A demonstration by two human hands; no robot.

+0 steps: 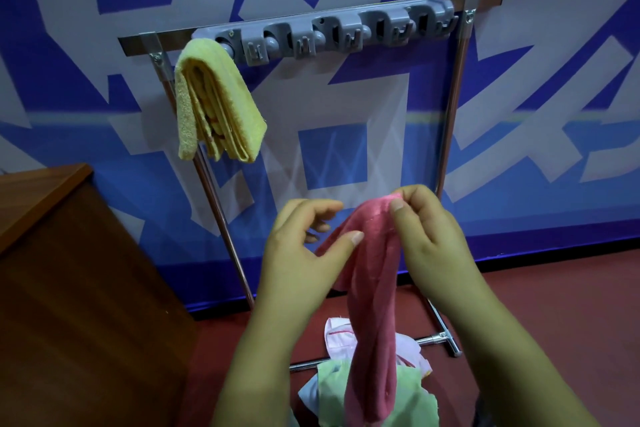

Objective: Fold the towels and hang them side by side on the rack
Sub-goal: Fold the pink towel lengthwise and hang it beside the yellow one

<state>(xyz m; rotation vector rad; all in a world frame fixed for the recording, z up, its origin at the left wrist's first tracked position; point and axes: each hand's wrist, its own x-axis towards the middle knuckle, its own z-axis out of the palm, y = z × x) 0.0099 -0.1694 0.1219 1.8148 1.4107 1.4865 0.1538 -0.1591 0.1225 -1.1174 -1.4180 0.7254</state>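
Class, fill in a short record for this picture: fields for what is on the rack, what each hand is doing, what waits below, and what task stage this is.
on rack: folded yellow towel draped at the left end of the rack
right hand: pinches the pink towel at its top edge
left hand: fingers curled beside the pink towel, thumb touching it
below: green cloth and white cloth in a pile
stage: one towel hung, pink towel not yet folded

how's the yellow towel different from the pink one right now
The yellow towel is folded and draped over the left end of the rack; the pink towel is not yet on it.
No hand touches the yellow towel; the right hand pinches the pink towel's top edge, with the left hand beside it.
The yellow towel lies in neat layers; the pink one dangles long and twisted.
Both are small towels.
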